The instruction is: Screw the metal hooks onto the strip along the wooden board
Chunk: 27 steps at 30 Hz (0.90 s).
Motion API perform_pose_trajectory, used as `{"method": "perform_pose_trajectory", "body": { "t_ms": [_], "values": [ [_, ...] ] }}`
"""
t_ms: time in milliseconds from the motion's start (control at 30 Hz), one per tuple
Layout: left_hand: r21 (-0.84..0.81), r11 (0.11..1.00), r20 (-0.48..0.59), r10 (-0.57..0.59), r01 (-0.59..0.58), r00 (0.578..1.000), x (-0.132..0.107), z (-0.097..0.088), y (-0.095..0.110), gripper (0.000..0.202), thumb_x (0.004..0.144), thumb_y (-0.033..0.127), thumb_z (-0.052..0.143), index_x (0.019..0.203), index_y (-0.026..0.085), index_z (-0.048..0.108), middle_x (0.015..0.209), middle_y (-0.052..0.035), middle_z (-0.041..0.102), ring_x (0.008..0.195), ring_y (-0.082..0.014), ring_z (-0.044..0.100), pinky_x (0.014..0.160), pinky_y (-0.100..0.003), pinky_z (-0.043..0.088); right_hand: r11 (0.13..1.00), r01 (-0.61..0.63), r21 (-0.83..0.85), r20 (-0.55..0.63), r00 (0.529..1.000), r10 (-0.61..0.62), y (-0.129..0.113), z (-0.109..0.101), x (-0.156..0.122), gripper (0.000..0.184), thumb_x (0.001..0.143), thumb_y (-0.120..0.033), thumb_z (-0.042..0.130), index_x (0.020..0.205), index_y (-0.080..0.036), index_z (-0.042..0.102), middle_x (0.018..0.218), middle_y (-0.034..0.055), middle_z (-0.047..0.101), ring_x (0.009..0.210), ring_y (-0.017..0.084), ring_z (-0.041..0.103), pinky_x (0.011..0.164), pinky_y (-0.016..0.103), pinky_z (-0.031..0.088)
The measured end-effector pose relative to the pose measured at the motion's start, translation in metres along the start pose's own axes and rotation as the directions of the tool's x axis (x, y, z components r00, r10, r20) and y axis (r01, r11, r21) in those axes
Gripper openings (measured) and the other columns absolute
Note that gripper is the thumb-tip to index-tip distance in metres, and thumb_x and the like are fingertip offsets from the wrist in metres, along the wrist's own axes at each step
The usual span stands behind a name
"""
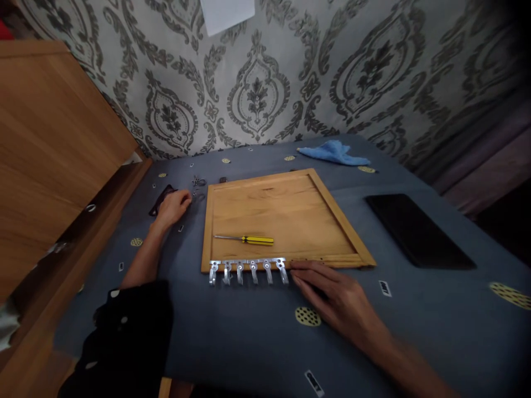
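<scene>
On grey cloth (199,331) by patterned wall (286,72), right hand (344,296) touches wooden panel (274,213), left hand (172,207) curled; grips unclear.

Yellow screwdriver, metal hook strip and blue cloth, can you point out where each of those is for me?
Yellow screwdriver (249,239): head view, on the front part of its handle.
Metal hook strip (253,266): head view, on a hook's plate near the middle.
Blue cloth (334,153): head view, on its crumpled middle.

Got a blue-grey printed cloth (232,337) spread in front of me. Directly on it: my framed wooden panel (282,207); blue rag (334,152) behind panel, toward R; flat blk slab (418,232) R of panel; dk pouch (162,198) + sm. metal bits (199,181) L of panel.
</scene>
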<state>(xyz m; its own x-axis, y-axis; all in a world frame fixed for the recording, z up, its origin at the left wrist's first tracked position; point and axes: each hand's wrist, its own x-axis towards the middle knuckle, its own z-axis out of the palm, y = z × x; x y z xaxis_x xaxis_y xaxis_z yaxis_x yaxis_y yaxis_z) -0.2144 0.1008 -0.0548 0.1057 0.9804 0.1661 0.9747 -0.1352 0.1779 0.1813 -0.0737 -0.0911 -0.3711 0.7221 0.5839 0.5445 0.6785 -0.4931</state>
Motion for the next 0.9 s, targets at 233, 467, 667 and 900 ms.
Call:
{"method": "perform_pose_trajectory", "body": {
  "t_ms": [233,467,667,900],
  "values": [
    [-0.07,0.995,-0.018,0.067,-0.068,0.998,-0.005,-0.017,0.01,0.021,0.095,0.035,0.057,0.097,0.016,0.066,0.091,-0.0052,0.069,0.086,-0.018,0.064,0.079,-0.033,0.053,1.0,0.003,-0.009,0.014,1.0,-0.002,-0.002,0.0,0.0,0.022,0.098,-0.017,0.053,0.099,-0.02,0.074,0.101,0.0079,0.079,0.087,0.019,0.078,0.079,0.032,0.067],
    [-0.263,0.892,0.076,0.399,-0.367,0.914,-0.021,-0.022,0.094,0.023,0.093,0.036,0.051,0.093,0.018,0.065,0.092,-0.0038,0.071,0.082,-0.0169,0.062,0.073,-0.027,0.046,1.0,-0.017,0.002,0.038,0.999,0.017,-0.004,0.0,0.001,0.022,0.099,-0.017,0.052,0.101,-0.021,0.073,0.103,0.0078,0.079,0.089,0.019,0.077,0.08,0.034,0.067],
    [-0.307,0.805,0.239,0.582,-0.508,0.777,-0.048,-0.009,0.143,0.023,0.096,0.04,0.055,0.1,0.02,0.065,0.097,-0.0029,0.069,0.088,-0.0174,0.063,0.077,-0.028,0.046,1.0,-0.028,-0.009,0.054,0.998,0.028,-0.005,0.0,-0.001,0.019,0.099,-0.015,0.054,0.1,-0.018,0.072,0.103,0.0084,0.078,0.09,0.019,0.077,0.082,0.034,0.066],
    [-0.222,0.788,0.285,0.616,-0.574,0.735,-0.056,-0.002,0.15,0.017,0.098,0.031,0.05,0.102,0.02,0.062,0.102,-0.006,0.067,0.092,-0.0211,0.061,0.077,-0.031,0.043,0.998,-0.062,0.01,0.069,0.996,0.061,-0.005,0.001,-0.004,0.018,0.099,-0.017,0.055,0.102,-0.021,0.072,0.107,0.0074,0.078,0.095,0.019,0.076,0.084,0.034,0.065]
  ]
}}
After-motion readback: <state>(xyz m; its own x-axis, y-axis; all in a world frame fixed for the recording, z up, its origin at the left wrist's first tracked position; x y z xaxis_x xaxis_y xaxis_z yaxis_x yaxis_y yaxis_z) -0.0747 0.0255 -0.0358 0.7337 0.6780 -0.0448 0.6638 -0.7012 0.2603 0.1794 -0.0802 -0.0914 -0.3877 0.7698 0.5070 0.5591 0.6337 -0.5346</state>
